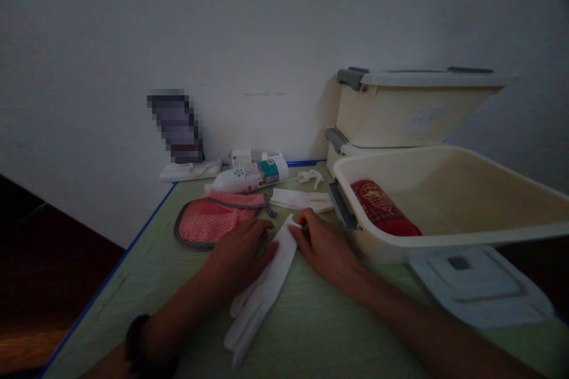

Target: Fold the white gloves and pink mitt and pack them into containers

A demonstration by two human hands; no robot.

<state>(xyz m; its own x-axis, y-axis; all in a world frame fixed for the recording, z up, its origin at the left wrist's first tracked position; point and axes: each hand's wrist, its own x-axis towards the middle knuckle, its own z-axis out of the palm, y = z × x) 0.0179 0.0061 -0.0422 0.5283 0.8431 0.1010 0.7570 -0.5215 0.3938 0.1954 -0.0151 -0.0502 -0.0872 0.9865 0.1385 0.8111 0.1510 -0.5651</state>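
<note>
A white cloth glove (267,296) lies flat and slantwise on the table, its fingers toward me and its cuff away from me. My right hand (322,246) pinches the cuff's corner between thumb and forefinger. Over the glove's left edge rests my left hand (242,251), thumb and fingers apart and loosely curved, the thumb touching the fabric. Beyond my hands, a second folded white cloth piece (300,199), perhaps another glove, lies on the table. Just left of it is a pink cloth mitt (213,219) with a dark checked edge, partly behind my left hand.
A large cream bin (444,241) holding a red cylindrical packet (382,208) stands at right, before lidded boxes (400,112). A pale plastic lid (484,290) lies below it. Toward the wall are a white bottle (249,176), a pump head (310,177) and a phone on a stand (189,172).
</note>
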